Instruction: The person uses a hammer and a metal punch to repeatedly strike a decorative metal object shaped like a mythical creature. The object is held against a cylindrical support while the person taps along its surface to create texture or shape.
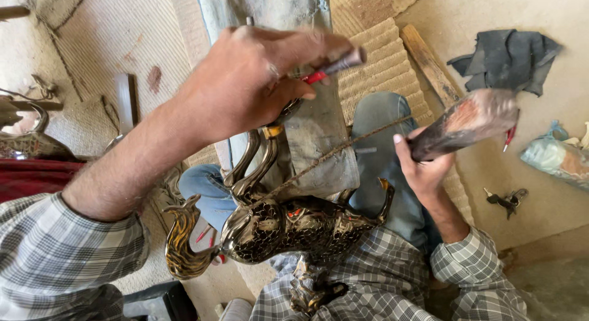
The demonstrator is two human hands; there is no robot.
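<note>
The left hand (245, 81), at upper centre, is closed on a thin red-handled chisel (334, 66) — blurred, so its tip is hard to place, probably aimed at the swan's neck. The right hand (423, 167), right of centre, grips a wooden mallet (466, 121) raised in the air. Below, across the person's lap at lower centre, lies the dark brass swan figure (288, 226), its scaled body already patterned. The work likely goes best with the chisel held steady and square — short, light blows. Keys (506, 200) lie on the floor at right.
</note>
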